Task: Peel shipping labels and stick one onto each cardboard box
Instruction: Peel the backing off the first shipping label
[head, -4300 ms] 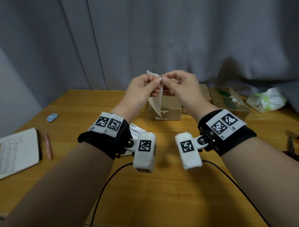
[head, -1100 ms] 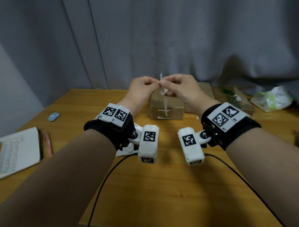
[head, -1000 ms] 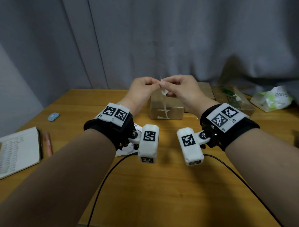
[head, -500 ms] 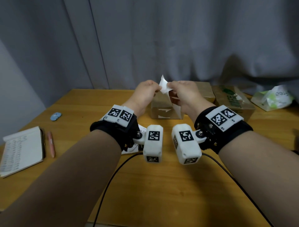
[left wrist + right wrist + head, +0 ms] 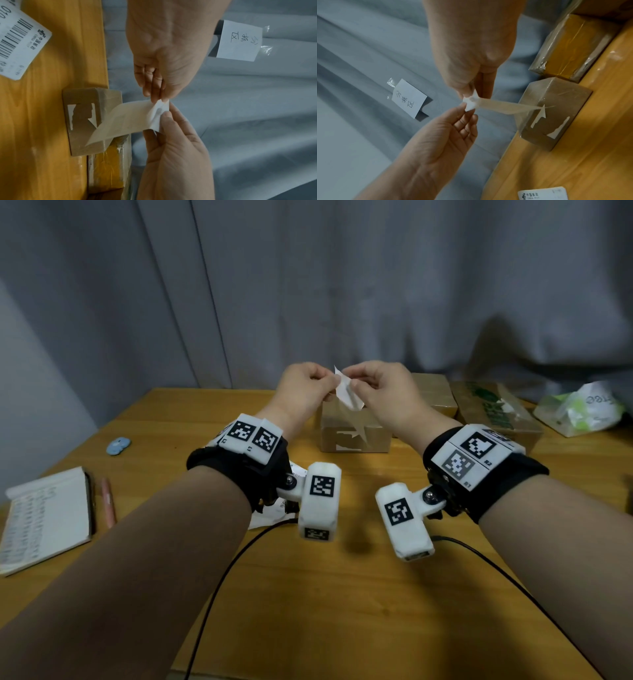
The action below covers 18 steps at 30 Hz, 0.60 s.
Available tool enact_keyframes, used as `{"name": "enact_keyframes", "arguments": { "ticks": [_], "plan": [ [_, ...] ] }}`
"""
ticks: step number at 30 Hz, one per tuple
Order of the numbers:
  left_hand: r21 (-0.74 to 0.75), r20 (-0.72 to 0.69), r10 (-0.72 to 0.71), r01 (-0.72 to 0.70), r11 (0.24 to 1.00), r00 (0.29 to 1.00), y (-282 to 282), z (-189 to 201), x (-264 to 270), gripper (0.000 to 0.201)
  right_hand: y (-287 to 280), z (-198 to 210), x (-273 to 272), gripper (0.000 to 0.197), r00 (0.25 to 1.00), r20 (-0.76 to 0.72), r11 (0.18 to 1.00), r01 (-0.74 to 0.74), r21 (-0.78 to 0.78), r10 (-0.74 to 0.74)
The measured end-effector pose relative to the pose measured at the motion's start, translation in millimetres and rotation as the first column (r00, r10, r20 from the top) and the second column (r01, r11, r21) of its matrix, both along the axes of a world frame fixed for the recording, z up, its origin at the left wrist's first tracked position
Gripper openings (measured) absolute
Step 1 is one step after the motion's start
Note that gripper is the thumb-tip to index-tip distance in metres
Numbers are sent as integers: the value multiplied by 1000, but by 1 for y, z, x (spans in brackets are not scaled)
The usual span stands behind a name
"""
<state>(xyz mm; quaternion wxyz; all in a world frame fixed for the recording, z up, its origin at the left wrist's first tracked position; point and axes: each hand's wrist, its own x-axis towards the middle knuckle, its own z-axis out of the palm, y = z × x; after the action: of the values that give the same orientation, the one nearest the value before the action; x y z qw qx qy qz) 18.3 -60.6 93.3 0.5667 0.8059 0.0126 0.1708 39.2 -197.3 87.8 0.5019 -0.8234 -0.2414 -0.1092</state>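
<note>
A white shipping label [image 5: 347, 395] hangs in the air above a small brown cardboard box [image 5: 356, 436]. My left hand [image 5: 325, 380] and right hand [image 5: 356, 385] both pinch its upper corner with thumb and fingertips. In the left wrist view the label [image 5: 130, 119] sags from the pinch of the left hand [image 5: 157, 94] and right hand [image 5: 163, 121] towards the box [image 5: 82, 121]. In the right wrist view the right hand [image 5: 476, 89] and left hand [image 5: 465, 112] hold a crumpled corner of the label [image 5: 496, 106]. The box [image 5: 556, 116] shows torn white sticker scraps on its front.
A taped box [image 5: 433, 393] and a green-printed box [image 5: 493, 412] stand behind on the right, beside a plastic bag [image 5: 579, 409]. A barcode label [image 5: 17, 40] lies on the table under my left wrist. Notebook [image 5: 44, 515], pen [image 5: 108, 501] and blue disc [image 5: 118, 445] lie left. A paper note [image 5: 238, 40] hangs on the curtain.
Both hands have kept hold of the label's top corner and dropped a little towards the box. The sheet has turned from edge-on to showing a flat face, its corner now crumpled.
</note>
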Motion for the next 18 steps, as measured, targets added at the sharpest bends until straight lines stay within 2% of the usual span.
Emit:
{"name": "enact_keyframes", "arguments": {
  "ticks": [3,6,8,12,18],
  "plan": [
    [-36,-16,-11,10,999,1000,0,-3,3,13,0,-1,-1,24,996,-80,997,-41,71,47],
    [-88,-11,-58,57,994,998,-5,-3,1,17,0,2,-3,17,972,-218,972,-36,233,88],
    [-93,2,-91,91,991,996,-7,-3,0,12,0,4,-4,26,967,-235,955,-25,297,99],
    [-64,2,-109,109,992,994,-9,-3,0,11,1,3,-1,20,974,-222,952,35,303,35],
    [-45,-48,-65,63,997,997,-14,-6,3,9,7,-3,4,17,950,-308,945,151,290,-58]
  ]
}}
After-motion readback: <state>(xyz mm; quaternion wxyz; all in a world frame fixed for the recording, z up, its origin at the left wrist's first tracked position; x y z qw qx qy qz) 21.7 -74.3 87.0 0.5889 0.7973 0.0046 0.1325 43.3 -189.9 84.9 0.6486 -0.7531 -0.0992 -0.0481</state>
